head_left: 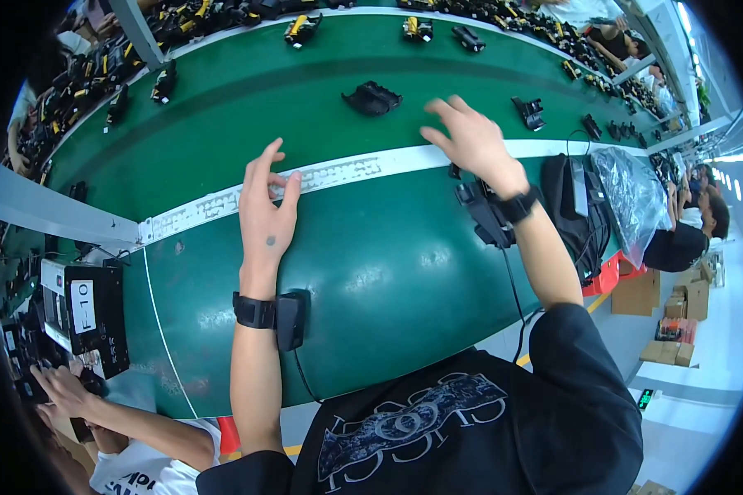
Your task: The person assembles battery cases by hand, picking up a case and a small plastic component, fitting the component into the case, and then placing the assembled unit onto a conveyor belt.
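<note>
Both hands hover over a glossy green conveyor belt [371, 272], and neither has hold of anything. The nearest loose thing is a black plastic part [372, 98], chunky and ribbed, lying on the belt's far lane beyond the white stripe [338, 175]. It sits ahead of the hands and between them, its long axis running roughly across the belt from left to right. The right hand [469, 136] is the nearer one: it is raised past the stripe with fingers spread wide, just to the right of the part. The left hand [266, 210] rests flatter and lower, fingers loosely extended over the stripe, well short of the part. Each wrist carries a black strap with a boxy device. Further black and yellow parts [418, 29] dot the far edge.
</note>
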`<state>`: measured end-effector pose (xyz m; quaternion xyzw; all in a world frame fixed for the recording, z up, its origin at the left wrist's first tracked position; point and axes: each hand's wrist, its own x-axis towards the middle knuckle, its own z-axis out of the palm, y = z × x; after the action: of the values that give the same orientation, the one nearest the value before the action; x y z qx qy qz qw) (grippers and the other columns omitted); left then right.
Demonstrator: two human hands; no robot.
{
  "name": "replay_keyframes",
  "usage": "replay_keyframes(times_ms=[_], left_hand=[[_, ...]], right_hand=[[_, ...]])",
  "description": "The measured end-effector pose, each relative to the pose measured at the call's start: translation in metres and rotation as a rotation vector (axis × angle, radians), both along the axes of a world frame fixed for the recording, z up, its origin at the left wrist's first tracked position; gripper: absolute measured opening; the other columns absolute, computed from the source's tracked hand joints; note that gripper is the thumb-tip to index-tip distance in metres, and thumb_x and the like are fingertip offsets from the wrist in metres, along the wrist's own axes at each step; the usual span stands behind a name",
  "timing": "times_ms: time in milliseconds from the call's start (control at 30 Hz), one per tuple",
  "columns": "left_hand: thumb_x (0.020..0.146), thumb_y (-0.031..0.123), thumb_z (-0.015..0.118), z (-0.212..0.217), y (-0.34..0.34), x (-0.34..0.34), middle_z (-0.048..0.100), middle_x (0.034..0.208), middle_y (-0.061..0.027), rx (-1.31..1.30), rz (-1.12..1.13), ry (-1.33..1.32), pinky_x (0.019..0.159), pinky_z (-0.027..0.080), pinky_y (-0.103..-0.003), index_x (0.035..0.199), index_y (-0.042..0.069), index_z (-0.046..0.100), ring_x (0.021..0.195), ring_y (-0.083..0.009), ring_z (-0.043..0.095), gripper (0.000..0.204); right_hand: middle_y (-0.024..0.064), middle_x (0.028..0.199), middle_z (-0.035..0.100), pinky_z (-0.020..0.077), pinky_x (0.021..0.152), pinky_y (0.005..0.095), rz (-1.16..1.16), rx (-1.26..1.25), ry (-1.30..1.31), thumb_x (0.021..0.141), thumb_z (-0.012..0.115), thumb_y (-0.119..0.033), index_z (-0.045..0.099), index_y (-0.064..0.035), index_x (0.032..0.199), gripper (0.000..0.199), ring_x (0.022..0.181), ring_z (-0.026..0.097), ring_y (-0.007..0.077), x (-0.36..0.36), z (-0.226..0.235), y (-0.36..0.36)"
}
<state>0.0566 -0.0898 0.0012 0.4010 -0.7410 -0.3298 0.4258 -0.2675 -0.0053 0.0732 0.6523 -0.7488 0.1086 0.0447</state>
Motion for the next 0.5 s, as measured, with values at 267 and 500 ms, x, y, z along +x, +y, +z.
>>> replay_keyframes(times_ms=[267, 500], left_hand=[[0.103, 0.012, 0.071, -0.009, 0.0, -0.002, 0.076, 0.107, -0.0087, 0.066, -0.033, 0.069, 0.077, 0.058, -0.035, 0.133, 0.007, 0.072, 0.091, -0.0185, 0.073, 0.03], [0.102, 0.012, 0.071, -0.003, 0.004, -0.003, 0.077, 0.102, -0.0137, 0.037, -0.007, 0.127, 0.078, 0.06, -0.036, 0.121, 0.003, 0.075, 0.085, -0.0253, 0.075, 0.022]], right_hand=[[0.0182, 0.107, 0.069, 0.0571, 0.083, 0.0531, -0.036, 0.0, -0.094, 0.097, 0.078, -0.03, 0.065, -0.0067, 0.118, 0.033, 0.101, 0.07, 0.0437, -0.025, -0.041, 0.084], [0.0117, 0.084, 0.062, 0.0505, 0.071, 0.0412, -0.154, 0.143, -0.295, 0.09, 0.078, -0.002, 0.058, -0.0034, 0.102, 0.023, 0.076, 0.063, 0.0286, -0.022, -0.013, 0.081]])
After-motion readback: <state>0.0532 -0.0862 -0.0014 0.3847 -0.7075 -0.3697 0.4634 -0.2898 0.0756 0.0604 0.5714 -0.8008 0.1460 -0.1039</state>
